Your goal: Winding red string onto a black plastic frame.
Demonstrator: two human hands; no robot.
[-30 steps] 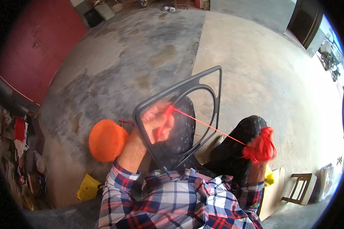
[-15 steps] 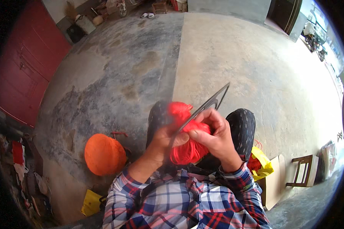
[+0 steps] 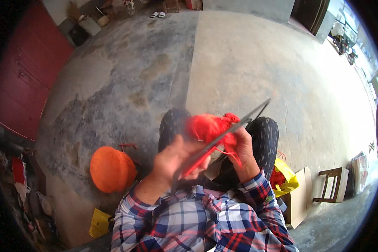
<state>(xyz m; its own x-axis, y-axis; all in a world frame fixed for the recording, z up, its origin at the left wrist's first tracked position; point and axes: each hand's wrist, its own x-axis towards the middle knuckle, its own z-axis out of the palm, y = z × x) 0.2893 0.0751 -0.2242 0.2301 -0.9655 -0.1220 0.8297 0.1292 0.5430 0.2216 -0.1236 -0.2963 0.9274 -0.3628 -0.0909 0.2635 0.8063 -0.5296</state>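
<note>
A bundle of bright red cord (image 3: pixel 208 127) is in front of me above my lap, its near part blurred. A long, thin dark frame-like piece (image 3: pixel 248 118) slants across it from lower left to upper right; I cannot make out its exact kind. My right hand (image 3: pixel 243 152) is closed at the right side of the bundle, fingers partly behind the dark piece. A loose strand of cord hangs beside its thumb. On the left side my left hand (image 3: pixel 176 156) is against the dark piece and the cord, its fingers smeared by motion and partly hidden.
An orange round seat or container (image 3: pixel 112 169) stands on the floor at my left. To my right are a yellow bag (image 3: pixel 288 180) with red cord in it, a cardboard piece (image 3: pixel 300 197) and a small wooden stool (image 3: pixel 339 185). A red door (image 3: pixel 27 75) is at far left.
The dark piece has shifted right and the red bundle has turned. My left hand has moved slightly left, its fingers less tightly curled. A loose strand now shows by my right hand.
</note>
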